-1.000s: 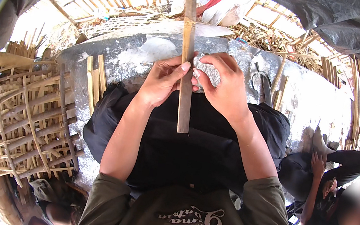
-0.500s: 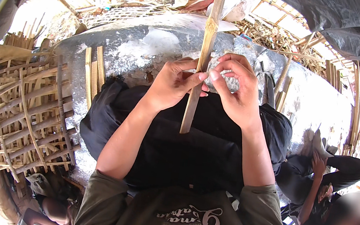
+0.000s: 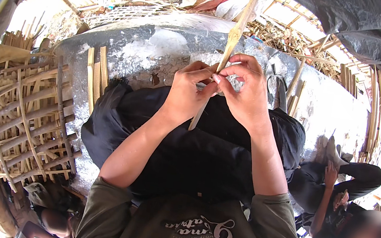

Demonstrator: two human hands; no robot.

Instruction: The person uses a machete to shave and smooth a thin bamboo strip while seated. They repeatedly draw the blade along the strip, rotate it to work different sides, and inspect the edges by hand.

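A long bamboo strip (image 3: 234, 35) with a thick pale node stands slanted above my lap, its top leaning right and its lower end over the dark trousers (image 3: 214, 156). My left hand (image 3: 187, 93) is closed round the strip below the node, thumb and fingers pinching it. Against the same stretch, my right hand (image 3: 247, 94) is closed too, its thumb and fingertips meeting at the strip's edge beside the left fingers. The fingers cover that part of the strip, so whether anything small lies between the right fingertips cannot be seen.
Light slats (image 3: 97, 74) lean at my left knee, more slats (image 3: 297, 92) at my right. A woven bamboo lattice (image 3: 30, 116) stands at left. A person (image 3: 333, 212) sits at lower right; part of another (image 3: 56, 222) shows at lower left. A grey, white-smeared surface (image 3: 161, 47) lies ahead.
The bamboo strip has tilted, its top swinging right, and has turned so it looks narrower. My right hand has moved left, its fingertips now on the strip beside my left hand's.
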